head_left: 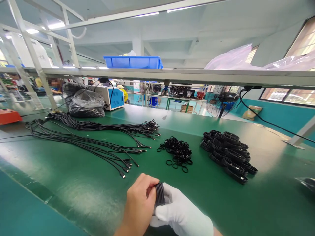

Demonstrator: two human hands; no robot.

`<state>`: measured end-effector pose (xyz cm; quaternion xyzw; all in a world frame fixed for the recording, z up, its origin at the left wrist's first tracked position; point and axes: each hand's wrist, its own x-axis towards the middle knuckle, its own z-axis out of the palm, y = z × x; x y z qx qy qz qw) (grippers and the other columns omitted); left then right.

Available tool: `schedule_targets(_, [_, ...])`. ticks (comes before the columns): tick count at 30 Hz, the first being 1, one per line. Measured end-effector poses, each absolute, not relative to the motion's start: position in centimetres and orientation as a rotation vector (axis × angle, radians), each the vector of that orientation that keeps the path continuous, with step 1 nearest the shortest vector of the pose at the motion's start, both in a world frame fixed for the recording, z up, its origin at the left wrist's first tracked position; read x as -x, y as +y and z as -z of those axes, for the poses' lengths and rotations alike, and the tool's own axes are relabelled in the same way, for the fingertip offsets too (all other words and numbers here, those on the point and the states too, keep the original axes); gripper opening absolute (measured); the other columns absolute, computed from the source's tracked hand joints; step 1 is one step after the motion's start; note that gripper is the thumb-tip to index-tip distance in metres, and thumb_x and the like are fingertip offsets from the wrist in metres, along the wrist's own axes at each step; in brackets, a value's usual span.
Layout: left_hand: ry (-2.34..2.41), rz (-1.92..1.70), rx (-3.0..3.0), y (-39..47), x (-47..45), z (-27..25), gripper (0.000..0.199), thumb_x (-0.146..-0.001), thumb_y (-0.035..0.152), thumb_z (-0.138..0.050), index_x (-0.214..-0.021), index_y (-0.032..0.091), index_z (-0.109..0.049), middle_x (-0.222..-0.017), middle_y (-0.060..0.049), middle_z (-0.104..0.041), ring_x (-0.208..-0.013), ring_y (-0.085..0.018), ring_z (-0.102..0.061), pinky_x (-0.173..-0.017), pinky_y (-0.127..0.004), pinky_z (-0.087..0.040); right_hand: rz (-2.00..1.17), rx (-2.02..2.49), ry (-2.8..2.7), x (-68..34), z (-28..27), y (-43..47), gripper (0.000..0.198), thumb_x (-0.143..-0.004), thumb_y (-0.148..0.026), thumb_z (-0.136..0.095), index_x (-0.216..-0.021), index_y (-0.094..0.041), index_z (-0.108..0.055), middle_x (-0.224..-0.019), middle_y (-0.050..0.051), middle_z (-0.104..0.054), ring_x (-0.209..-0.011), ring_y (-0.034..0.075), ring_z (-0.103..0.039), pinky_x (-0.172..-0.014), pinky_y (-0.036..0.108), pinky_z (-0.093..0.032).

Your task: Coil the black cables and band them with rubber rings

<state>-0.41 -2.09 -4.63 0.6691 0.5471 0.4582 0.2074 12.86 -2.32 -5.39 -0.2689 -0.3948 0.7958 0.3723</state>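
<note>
Between my two hands, low over the green table, is a coiled black cable [160, 193]. My bare left hand [142, 201] pinches the coil from the left with its fingers closed. My right hand [178, 209], in a white glove, wraps round the coil from the right. Beyond my hands lies a heap of small black rings [178, 149]. A pile of finished-looking cable coils [227, 152] rests to the right. On the left, long straight black cables [98, 126] lie in bundles, their plug ends toward the middle.
A green table [81, 193] spreads under everything. At the back left stand black goods in a clear plastic bag [86, 101] and a blue-and-white machine [115, 96]. Overhead runs a shelf [182, 74] with a blue tray [133, 62]. A hanging black cord [265, 121] crosses the right.
</note>
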Motion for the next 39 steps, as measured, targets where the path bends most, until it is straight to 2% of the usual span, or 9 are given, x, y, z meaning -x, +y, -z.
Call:
schedule_targets(5, [1.478, -1.187, -1.883, -1.4, 0.5, 4.2, 0.025, -0.071, 0.004, -0.045, -0.069, 0.021, -0.062, -0.068, 0.001, -0.057, -0.062, -0.014, -0.055, -0.058, -0.023, -0.042, -2.095, 0.705, -1.009, -13.1, 4.6, -2.3, 0.052, -0.055, -0.025, -0.080, -0.100, -0.014, -0.057, -0.092, 0.004, -0.056, -0.078, 0.015, -0.060, -0.068, 0.029, -0.047])
schedule_targets(10, [1.393, -1.075, -1.839, -1.4, 1.4, 2.9, 0.027, -0.073, 0.008, -0.047, -0.091, 0.023, -0.061, -0.085, 0.000, -0.059, -0.072, -0.015, -0.056, -0.070, -0.026, -0.044, -2.108, 0.665, -0.920, -13.6, 4.4, -2.1, 0.055, -0.058, -0.026, -0.080, -0.105, -0.013, -0.054, -0.093, 0.004, -0.053, -0.078, 0.013, -0.058, -0.070, 0.028, -0.046])
schedule_targets(14, [1.442, -1.031, -1.778, -2.5, 2.2, 2.4, 0.012, -0.081, 0.018, -0.047, -0.076, 0.021, -0.057, -0.076, 0.000, -0.057, -0.071, -0.016, -0.053, -0.067, -0.026, -0.041, -2.111, 0.732, -0.873, -13.6, 4.3, -2.1, 0.062, -0.052, -0.021, -0.081, -0.107, -0.013, -0.053, -0.101, 0.008, -0.055, -0.084, 0.017, -0.060, -0.070, 0.029, -0.047])
schedule_targets(20, [1.351, -0.879, -1.807, -3.2, 2.0, 2.6, 0.012, -0.078, 0.016, -0.049, -0.071, 0.020, -0.056, -0.074, 0.001, -0.054, -0.068, -0.016, -0.051, -0.065, -0.025, -0.040, -2.010, 0.799, -1.002, -13.3, 3.7, -2.4, 0.046, -0.053, -0.018, -0.077, -0.093, -0.012, -0.055, -0.084, 0.003, -0.058, -0.078, 0.015, -0.057, -0.064, 0.026, -0.046])
schedule_targets(24, [1.284, -0.895, -1.855, -2.9, 2.1, 2.7, 0.014, -0.078, 0.014, -0.051, -0.065, 0.020, -0.053, -0.072, 0.000, -0.052, -0.066, -0.015, -0.051, -0.063, -0.023, -0.040, -1.952, 0.839, -1.037, -13.2, 3.8, -2.3, 0.045, -0.051, -0.020, -0.078, -0.090, -0.012, -0.055, -0.083, 0.004, -0.059, -0.074, 0.015, -0.056, -0.061, 0.027, -0.047])
schedule_targets(29, [1.333, -1.003, -2.031, -3.0, 2.2, 3.1, 0.014, -0.080, 0.017, -0.051, -0.070, 0.022, -0.060, -0.077, -0.001, -0.059, -0.069, -0.016, -0.056, -0.063, -0.023, -0.042, -1.968, 0.820, -0.986, -13.4, 4.2, -2.2, 0.048, -0.051, -0.021, -0.079, -0.092, -0.012, -0.055, -0.082, 0.003, -0.059, -0.069, 0.013, -0.057, -0.062, 0.027, -0.048])
schedule_targets(33, [1.409, -1.072, -2.198, -3.5, 2.0, 3.6, 0.013, -0.079, 0.019, -0.054, -0.073, 0.024, -0.065, -0.078, -0.002, -0.064, -0.070, -0.018, -0.058, -0.066, -0.026, -0.043, -2.013, 0.741, -0.924, -13.6, 4.0, -2.2, 0.049, -0.053, -0.022, -0.079, -0.095, -0.012, -0.055, -0.084, 0.003, -0.057, -0.073, 0.014, -0.057, -0.063, 0.027, -0.049])
schedule_targets(37, [1.438, -1.130, -2.007, -3.5, 2.5, 2.8, 0.011, -0.079, 0.025, -0.057, -0.080, 0.027, -0.068, -0.087, -0.002, -0.066, -0.073, -0.019, -0.060, -0.068, -0.027, -0.045, -2.189, 0.546, -0.850, -13.9, 3.9, -2.1, 0.041, -0.059, -0.020, -0.074, -0.095, -0.012, -0.057, -0.082, 0.003, -0.057, -0.072, 0.013, -0.058, -0.064, 0.026, -0.048])
schedule_targets(39, [1.435, -1.127, -1.843, -3.1, 3.0, 1.9, 0.014, -0.081, 0.027, -0.055, -0.086, 0.026, -0.068, -0.091, -0.003, -0.066, -0.081, -0.020, -0.059, -0.073, -0.028, -0.046, -2.284, 0.419, -0.833, -14.1, 3.9, -2.2, 0.041, -0.063, -0.023, -0.069, -0.100, -0.011, -0.059, -0.089, 0.007, -0.059, -0.076, 0.015, -0.060, -0.066, 0.028, -0.049])
